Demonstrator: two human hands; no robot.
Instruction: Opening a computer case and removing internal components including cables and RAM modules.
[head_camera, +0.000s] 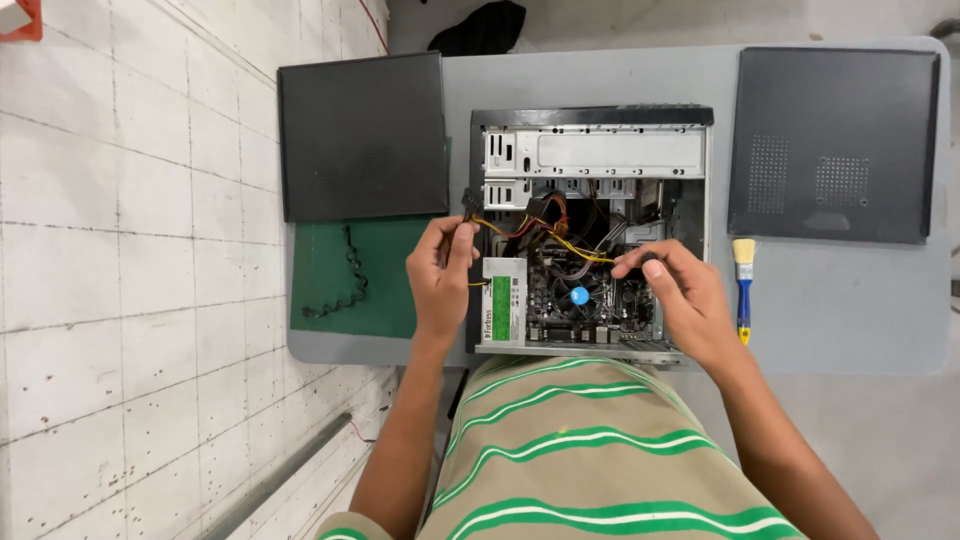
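Left hand (442, 272) pinched a black plug (467, 203) at the case's (700, 200) nine o'clock; right hand (680, 290) gripped wires (575, 250) above the green-labelled supply (503, 300).

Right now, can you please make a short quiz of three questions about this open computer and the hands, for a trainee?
1. True or false: the computer case lies open on the table.
2. What does the left hand hold? A) a black plug B) the brush C) a panel
3. Which tool lies to the right of the case?

Key: 1 true. 2 A, the black plug on coloured wires; the right hand pinches wires too. 3 The blue-handled brush.
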